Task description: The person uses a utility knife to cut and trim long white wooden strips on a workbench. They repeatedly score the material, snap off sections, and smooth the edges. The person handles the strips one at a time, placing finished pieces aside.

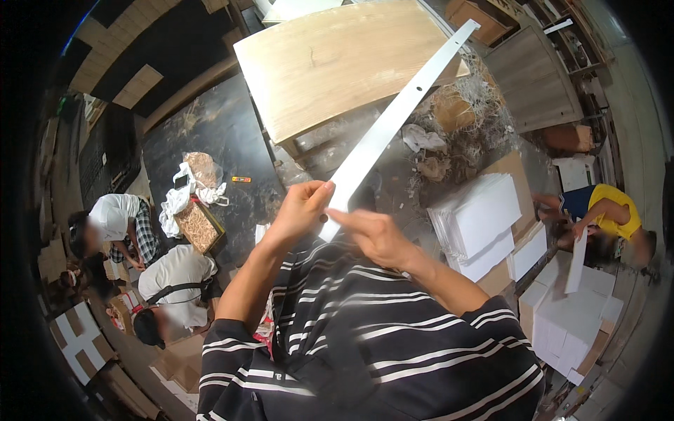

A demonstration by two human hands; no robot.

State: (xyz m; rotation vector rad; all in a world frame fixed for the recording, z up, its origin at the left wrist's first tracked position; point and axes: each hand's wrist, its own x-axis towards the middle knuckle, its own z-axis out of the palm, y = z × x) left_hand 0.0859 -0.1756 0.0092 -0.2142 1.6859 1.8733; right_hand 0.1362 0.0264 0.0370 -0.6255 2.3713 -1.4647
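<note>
A long, narrow white strip [382, 130] with a few small holes slants up and away to the right. Its near end lies just in front of my striped shirt. My left hand [298, 210] is closed around the strip near that end, thumb on top. My right hand [382, 235] meets the opposite edge, index finger reaching to the strip beside a hole and the other fingers curled. The thumb of that hand is hidden. Beneath the strip's far half stands a pale wooden-topped table [337, 67].
White panels [481, 217] are stacked on cardboard at the right. Shredded packing [481, 91] lies beyond them. Two people [175, 281] crouch at the left near a box of wood-coloured pieces [199, 228]. Another person in yellow [614, 210] handles a white strip beside white boxes [572, 309].
</note>
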